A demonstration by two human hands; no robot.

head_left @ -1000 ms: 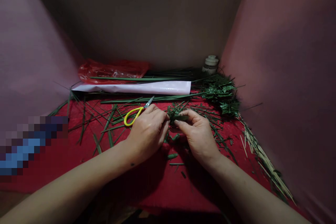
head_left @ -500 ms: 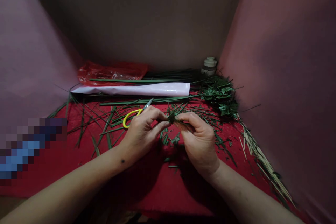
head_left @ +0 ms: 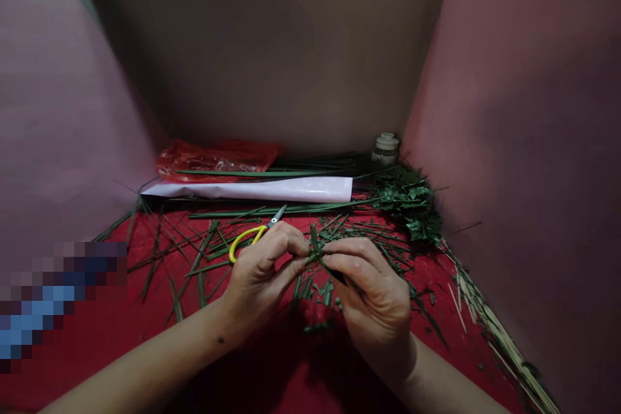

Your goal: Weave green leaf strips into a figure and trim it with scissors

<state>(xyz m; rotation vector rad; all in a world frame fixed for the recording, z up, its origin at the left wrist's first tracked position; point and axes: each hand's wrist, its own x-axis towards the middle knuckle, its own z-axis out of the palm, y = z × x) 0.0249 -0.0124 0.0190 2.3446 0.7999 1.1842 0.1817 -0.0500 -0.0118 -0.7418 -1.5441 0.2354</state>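
Observation:
Both hands meet over the middle of a red cloth (head_left: 121, 323). My left hand (head_left: 264, 272) pinches one end of a small folded green leaf piece (head_left: 315, 247) between thumb and forefinger. My right hand (head_left: 373, 291) grips the same leaf piece from the right, fingers curled round it. Short green leaf offcuts (head_left: 317, 288) lie on the cloth just below the hands. Yellow-handled scissors (head_left: 252, 234) lie on the cloth right behind my left hand.
A rolled white sheet (head_left: 252, 189) and a red plastic bag (head_left: 213, 156) lie at the back. Finished green leaf shapes (head_left: 410, 204) are heaped at the back right near a small white jar (head_left: 385, 147). Pale thin sticks (head_left: 495, 330) line the right edge. Pink walls enclose three sides.
Both hands lifted the leaf piece slightly and brought their fingertips closer on it. The camera tilted, so everything sits lower in the picture.

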